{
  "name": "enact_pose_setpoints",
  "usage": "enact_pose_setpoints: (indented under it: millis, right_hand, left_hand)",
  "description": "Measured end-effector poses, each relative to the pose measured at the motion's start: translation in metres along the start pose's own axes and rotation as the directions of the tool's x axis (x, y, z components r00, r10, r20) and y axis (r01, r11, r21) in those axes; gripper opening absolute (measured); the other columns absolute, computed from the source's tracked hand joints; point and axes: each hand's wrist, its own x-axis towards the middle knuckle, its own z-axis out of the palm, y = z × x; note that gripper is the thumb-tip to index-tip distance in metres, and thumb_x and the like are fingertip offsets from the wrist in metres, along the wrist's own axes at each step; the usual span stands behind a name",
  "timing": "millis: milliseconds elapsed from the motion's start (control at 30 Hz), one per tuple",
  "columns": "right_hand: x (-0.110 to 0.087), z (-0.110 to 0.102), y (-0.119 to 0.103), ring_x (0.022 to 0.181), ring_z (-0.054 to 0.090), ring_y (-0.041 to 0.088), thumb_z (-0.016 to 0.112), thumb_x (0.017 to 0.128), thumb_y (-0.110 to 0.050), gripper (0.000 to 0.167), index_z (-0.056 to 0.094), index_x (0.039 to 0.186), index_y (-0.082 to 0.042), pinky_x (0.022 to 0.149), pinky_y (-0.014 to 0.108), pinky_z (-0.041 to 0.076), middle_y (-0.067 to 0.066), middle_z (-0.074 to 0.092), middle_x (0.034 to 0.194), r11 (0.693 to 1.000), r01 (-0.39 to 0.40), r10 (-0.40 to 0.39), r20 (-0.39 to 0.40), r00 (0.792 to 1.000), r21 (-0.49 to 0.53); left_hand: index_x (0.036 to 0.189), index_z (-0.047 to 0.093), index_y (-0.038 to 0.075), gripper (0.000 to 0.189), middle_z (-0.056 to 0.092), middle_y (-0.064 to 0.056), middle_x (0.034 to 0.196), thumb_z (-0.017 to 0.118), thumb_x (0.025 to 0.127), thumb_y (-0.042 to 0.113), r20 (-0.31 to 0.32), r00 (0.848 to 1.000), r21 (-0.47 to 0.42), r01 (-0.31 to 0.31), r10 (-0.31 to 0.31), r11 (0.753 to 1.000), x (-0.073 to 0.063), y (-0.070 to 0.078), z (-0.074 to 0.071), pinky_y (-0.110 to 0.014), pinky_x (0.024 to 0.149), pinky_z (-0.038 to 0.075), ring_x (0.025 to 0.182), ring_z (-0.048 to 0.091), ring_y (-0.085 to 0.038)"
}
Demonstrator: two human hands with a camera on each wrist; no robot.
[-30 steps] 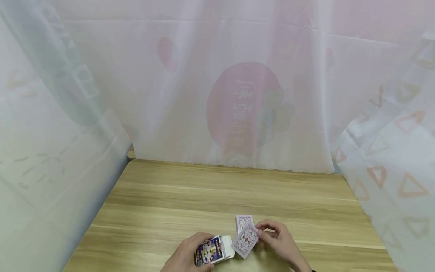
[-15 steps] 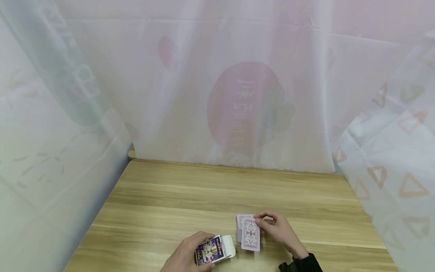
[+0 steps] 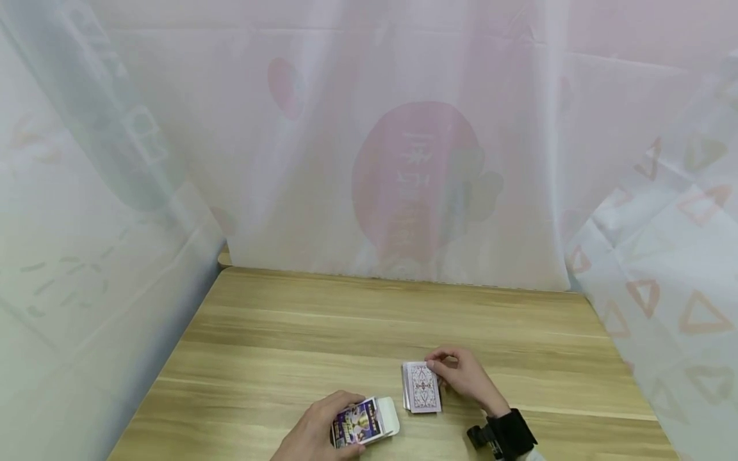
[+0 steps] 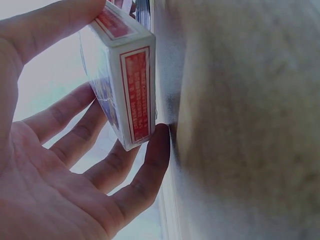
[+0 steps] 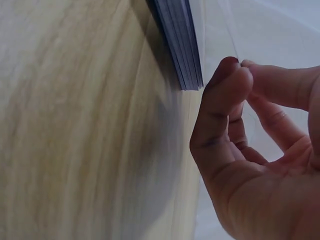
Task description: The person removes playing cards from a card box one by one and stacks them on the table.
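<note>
Both hands are occupied: the top card (image 3: 425, 390) is pinched at its upper right corner between thumb and index finger of the right hand (image 3: 464, 378), and the card box (image 3: 354, 424) is gripped between thumb and fingers of the left hand (image 3: 317, 428). The top card is held back-up over the card stack (image 3: 406, 387), which is set on the wooden table (image 3: 288, 320) just right of the box. A strip of wood is left between the stack and the folded-out white flap (image 3: 390, 416); wider wood is seen behind, up to the hem of the back curtain (image 3: 311, 211). Small print on the box's red end panel (image 4: 135, 95) can't be read, nor can that on the purple front. Pale sideways characters on the curtain's red circle (image 3: 375, 186) are washed out. Most of the stack is covered; the left wrist and near table edge are cut off by the frame. The right wrist is wrapped by a black strap (image 3: 510, 434). Card-to-stack contact cannot be told.
</note>
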Motion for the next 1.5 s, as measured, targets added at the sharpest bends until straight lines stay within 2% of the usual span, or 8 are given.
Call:
enact_pose_setpoints:
  millis: [167,333,567,833,1100,1300,1500]
  right_hand:
    - [0.004,0.003,-0.001,0.069,0.064,0.015,0.072,0.102,-0.014,0.013,0.078,0.110,-0.005,0.058,0.026,0.053,0.010,0.074,0.097,0.998,-0.010,0.008,-0.039,0.999,-0.058]
    - [0.007,0.003,0.003,0.074,0.060,0.007,0.073,0.101,-0.015,0.012,0.080,0.107,-0.007,0.065,0.022,0.049,0.007,0.076,0.098,0.990,0.027,-0.037,-0.068,0.997,-0.139]
    - [0.012,0.005,0.006,0.073,0.059,0.007,0.075,0.101,-0.016,0.013,0.080,0.107,-0.006,0.064,0.022,0.049,0.006,0.074,0.091,0.988,0.035,-0.046,-0.072,0.996,-0.152]
    - [0.012,0.011,0.006,0.071,0.058,0.006,0.075,0.099,-0.011,0.008,0.081,0.102,-0.007,0.063,0.021,0.048,0.005,0.076,0.091,0.983,0.005,-0.026,-0.110,0.994,-0.186]
    - [0.010,0.009,0.006,0.068,0.055,0.008,0.076,0.098,-0.012,0.008,0.082,0.102,-0.008,0.060,0.021,0.045,0.002,0.073,0.088,0.976,-0.013,-0.013,-0.120,0.993,-0.216]
    - [0.010,0.008,0.008,0.069,0.054,0.007,0.076,0.099,-0.013,0.009,0.082,0.103,-0.008,0.061,0.021,0.044,0.001,0.072,0.087,0.976,-0.014,-0.010,-0.109,0.994,-0.216]
    - [0.010,0.007,0.010,0.073,0.057,0.007,0.076,0.099,-0.015,0.010,0.082,0.105,-0.009,0.065,0.021,0.046,0.002,0.075,0.094,0.976,-0.005,-0.021,-0.114,0.993,-0.219]
  left_hand:
    - [0.141,0.063,0.026,0.067,0.068,0.013,0.131,0.093,0.082,0.036,-0.004,1.000,0.013,-0.002,0.002,1.000,0.000,0.001,0.000,-0.026,0.094,0.052,0.108,0.060,0.000]
    - [0.141,0.062,0.027,0.067,0.067,0.014,0.131,0.092,0.082,0.037,-0.003,1.000,0.013,0.014,-0.014,1.000,0.000,0.003,0.000,-0.027,0.095,0.052,0.110,0.060,0.000]
    - [0.141,0.063,0.025,0.067,0.069,0.011,0.130,0.093,0.081,0.034,-0.023,0.999,0.018,-0.026,0.026,1.000,0.000,0.002,0.001,-0.026,0.092,0.052,0.108,0.060,0.000]
    - [0.141,0.063,0.025,0.067,0.068,0.011,0.131,0.092,0.082,0.037,0.005,1.000,-0.012,0.007,-0.007,1.000,-0.001,0.003,0.002,-0.024,0.092,0.051,0.107,0.059,0.000]
    - [0.142,0.062,0.028,0.068,0.067,0.013,0.132,0.092,0.082,0.038,0.017,0.999,-0.023,0.034,-0.033,0.999,0.001,0.004,0.002,-0.024,0.093,0.050,0.109,0.060,0.000]
    - [0.141,0.063,0.024,0.068,0.068,0.011,0.131,0.093,0.082,0.037,0.005,1.000,-0.003,-0.005,0.005,1.000,0.001,0.002,0.003,-0.024,0.092,0.050,0.107,0.059,0.001]
    - [0.142,0.063,0.023,0.068,0.069,0.010,0.130,0.093,0.082,0.035,-0.010,0.999,-0.005,-0.038,0.038,0.999,0.002,0.000,0.003,-0.024,0.090,0.051,0.105,0.059,0.001]
